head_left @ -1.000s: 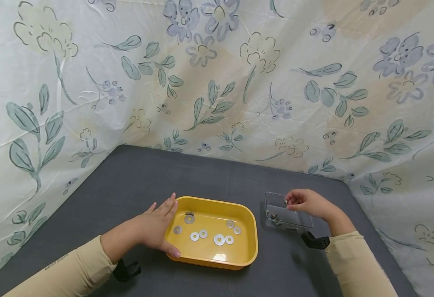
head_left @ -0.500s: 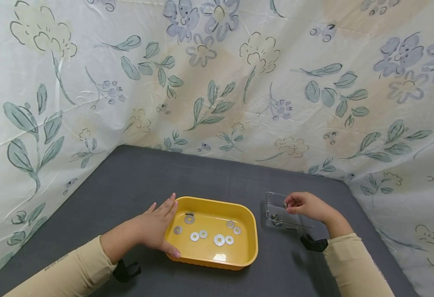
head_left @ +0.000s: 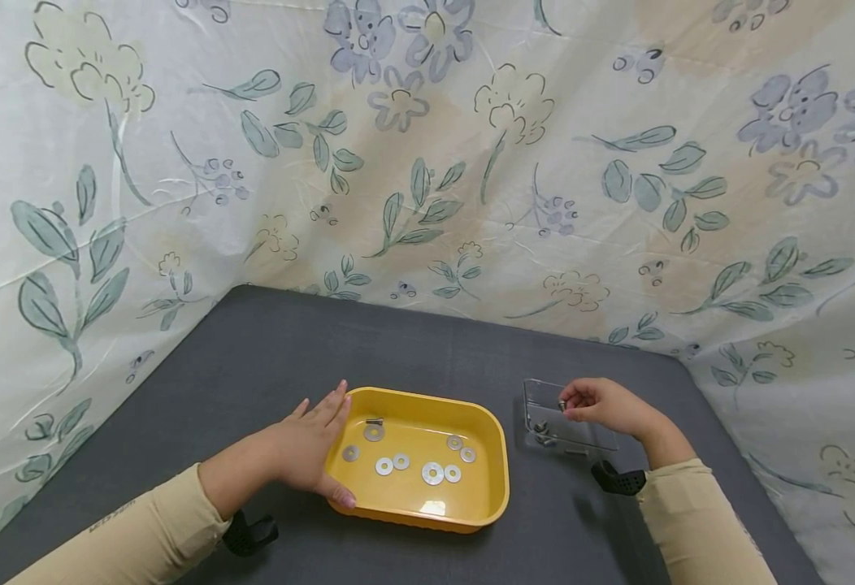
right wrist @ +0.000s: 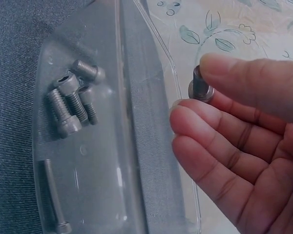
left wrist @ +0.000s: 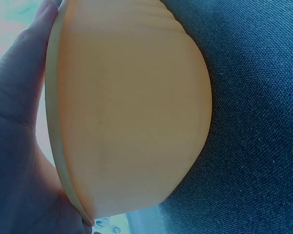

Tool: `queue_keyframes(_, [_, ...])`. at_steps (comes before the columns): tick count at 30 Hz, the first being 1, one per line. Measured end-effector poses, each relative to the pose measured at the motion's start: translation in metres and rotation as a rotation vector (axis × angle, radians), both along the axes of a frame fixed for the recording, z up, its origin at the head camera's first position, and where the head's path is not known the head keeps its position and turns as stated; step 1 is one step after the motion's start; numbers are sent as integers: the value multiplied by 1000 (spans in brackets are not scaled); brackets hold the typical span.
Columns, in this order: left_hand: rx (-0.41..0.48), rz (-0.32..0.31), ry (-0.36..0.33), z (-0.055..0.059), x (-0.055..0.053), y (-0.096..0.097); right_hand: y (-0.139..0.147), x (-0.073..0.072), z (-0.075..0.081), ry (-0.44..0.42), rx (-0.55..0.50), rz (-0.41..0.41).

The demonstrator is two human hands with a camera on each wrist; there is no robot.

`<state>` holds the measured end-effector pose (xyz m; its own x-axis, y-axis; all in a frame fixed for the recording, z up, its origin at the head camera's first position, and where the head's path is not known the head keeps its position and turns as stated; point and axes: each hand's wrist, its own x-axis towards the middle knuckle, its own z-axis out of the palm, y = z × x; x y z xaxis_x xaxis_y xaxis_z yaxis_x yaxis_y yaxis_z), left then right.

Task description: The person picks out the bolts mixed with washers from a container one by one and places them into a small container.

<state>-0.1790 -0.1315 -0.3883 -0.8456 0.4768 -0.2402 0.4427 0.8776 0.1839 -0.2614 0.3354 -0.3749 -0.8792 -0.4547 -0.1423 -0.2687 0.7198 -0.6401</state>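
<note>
My left hand rests with straight fingers along the left end of a yellow plastic tray, thumb on the near rim. The tray's outer wall fills much of the left wrist view. Several flat metal washers and a small bolt lie inside it. My right hand pinches a short metal bolt between thumb and fingers, over a clear plastic box. In the right wrist view, several socket-head bolts are clustered in the box, with a longer, thinner one apart from them.
Both containers stand on a dark grey cloth-covered table, the clear box to the right of the tray. A floral curtain hangs along the back and both sides.
My right hand has dropped slightly and tilted over the clear box, still pinching the bolt. The left hand and the tray have stayed put.
</note>
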Motion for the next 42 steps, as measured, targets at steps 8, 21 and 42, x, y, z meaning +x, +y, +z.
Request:
queue_keyframes(8, [-4, 0, -3, 1, 1, 0, -1, 1, 2, -8, -10, -10])
queue_keyframes(21, [3, 3, -9, 0, -1, 0, -24, -4, 21, 38, -4, 11])
queue_keyframes(42, [0, -1, -6, 1, 1, 0, -140, -8, 43, 115, 15, 319])
